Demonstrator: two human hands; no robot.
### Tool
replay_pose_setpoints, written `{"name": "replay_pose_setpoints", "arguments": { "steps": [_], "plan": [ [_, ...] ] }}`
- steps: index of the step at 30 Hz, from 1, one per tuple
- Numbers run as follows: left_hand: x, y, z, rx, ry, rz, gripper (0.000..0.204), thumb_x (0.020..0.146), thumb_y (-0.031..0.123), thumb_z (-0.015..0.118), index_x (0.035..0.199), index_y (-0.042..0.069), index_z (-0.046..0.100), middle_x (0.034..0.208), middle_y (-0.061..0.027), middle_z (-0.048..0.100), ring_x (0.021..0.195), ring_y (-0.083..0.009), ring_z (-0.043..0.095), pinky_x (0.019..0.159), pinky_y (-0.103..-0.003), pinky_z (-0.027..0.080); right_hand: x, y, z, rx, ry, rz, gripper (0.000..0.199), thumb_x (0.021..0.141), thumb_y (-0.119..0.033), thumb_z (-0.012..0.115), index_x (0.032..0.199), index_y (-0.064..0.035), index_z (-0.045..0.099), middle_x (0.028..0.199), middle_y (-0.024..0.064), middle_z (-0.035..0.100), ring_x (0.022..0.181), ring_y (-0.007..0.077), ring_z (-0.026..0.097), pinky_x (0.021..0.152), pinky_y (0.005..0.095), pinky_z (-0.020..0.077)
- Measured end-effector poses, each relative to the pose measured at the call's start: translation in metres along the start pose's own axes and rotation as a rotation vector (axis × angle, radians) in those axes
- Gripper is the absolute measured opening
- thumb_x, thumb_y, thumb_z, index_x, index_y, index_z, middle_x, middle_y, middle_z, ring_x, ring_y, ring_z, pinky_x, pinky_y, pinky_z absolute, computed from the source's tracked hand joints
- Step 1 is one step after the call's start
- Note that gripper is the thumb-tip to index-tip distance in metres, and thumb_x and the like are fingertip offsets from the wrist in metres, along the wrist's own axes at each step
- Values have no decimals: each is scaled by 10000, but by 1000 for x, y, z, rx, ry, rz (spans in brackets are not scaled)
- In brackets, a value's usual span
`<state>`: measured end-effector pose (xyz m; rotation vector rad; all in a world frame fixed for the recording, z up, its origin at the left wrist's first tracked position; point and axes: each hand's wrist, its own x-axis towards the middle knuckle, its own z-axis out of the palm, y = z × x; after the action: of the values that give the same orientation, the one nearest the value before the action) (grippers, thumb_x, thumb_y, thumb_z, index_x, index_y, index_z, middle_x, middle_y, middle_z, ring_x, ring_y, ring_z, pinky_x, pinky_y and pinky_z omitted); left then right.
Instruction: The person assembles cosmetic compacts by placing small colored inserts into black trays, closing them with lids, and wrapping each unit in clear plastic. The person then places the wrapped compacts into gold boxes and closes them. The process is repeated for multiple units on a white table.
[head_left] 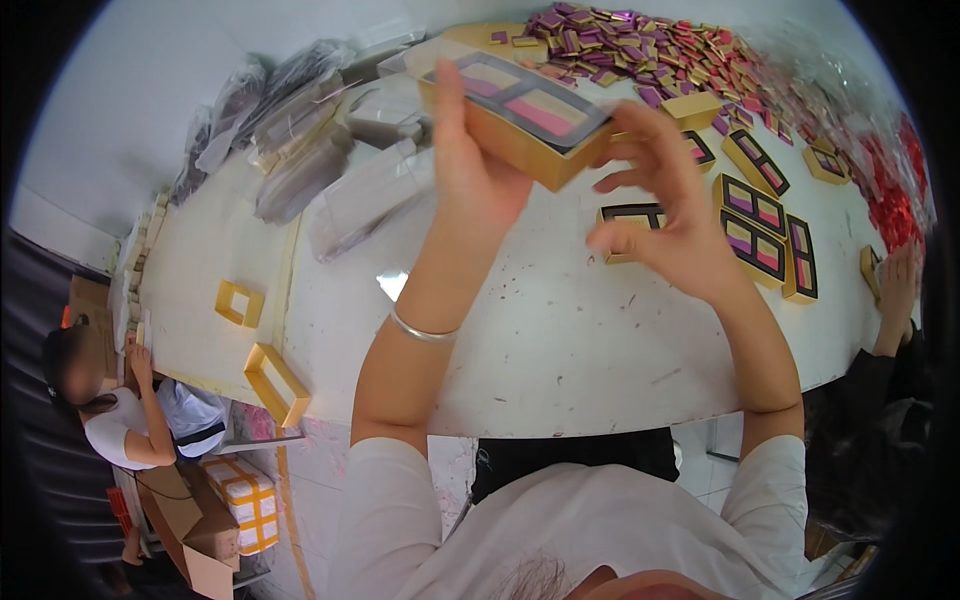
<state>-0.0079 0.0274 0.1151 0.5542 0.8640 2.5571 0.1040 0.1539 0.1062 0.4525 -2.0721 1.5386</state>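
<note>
I have the gold box [535, 145] up above the table, in the upper middle of my view, with its long axis running from the far left down to the near right. Its open face is turned upward, showing a dark tray with pink and pale blocks; one narrow end points right and toward the wearer, and a long gold wall faces the wearer. Clear plastic seems to lie over the face. The left hand [480, 170] is clamped on it, palm beneath and thumb upright against the far left part. The right hand [680, 215] is at the near right end with its thumb well apart from its curled fingers; I cannot tell whether the index fingertip touches the box.

Below the right hand, partly hidden by it, a filled box [625, 215] lies on the white table [560, 340]. To its right I see a cluster of filled boxes [755, 230], some slanted and one pointing away from the wearer. Beyond them spreads a heap of small purple and red pieces [650, 50]. Left of the held box lie clear plastic sleeves [365, 200]. Nearer, two gold frames [248, 372] rest at the left. Co-workers' hands show at the left edge [140, 360] and right edge [898, 283].
</note>
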Motion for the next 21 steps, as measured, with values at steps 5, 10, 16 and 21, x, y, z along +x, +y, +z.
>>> {"name": "replay_pose_setpoints", "arguments": {
  "steps": [5,10,16,21],
  "plan": [
    [-24,-14,13,308,-203,113,649,928,587,282,1212,31,457,1125,-119,571,1065,-265,559,929,-438,452,13,11,-13,-102,142,-27,743,701,-154,780,1329,-88,389,1243,68,447,1089,189,490,897,351,458],
    [-27,-22,22,-348,-267,-356,706,917,631,228,1232,38,444,1140,-119,571,1043,-228,566,888,-377,463,12,10,-13,40,121,-97,461,805,-76,655,1241,-49,507,1224,84,485,1121,206,505,885,349,497],
    [9,73,-13,1017,-744,-540,662,933,591,257,1163,44,550,1178,-108,561,1033,-151,526,848,-319,439,20,0,-38,247,387,50,371,899,-335,550,975,22,614,798,70,622,625,141,583,483,248,456],
    [-30,19,33,1106,-242,302,520,963,485,350,1134,44,566,1115,-77,570,956,-76,488,804,-228,394,18,-12,-36,147,263,173,419,897,-393,549,811,9,626,665,42,580,496,96,486,433,229,385]
  ]
}}
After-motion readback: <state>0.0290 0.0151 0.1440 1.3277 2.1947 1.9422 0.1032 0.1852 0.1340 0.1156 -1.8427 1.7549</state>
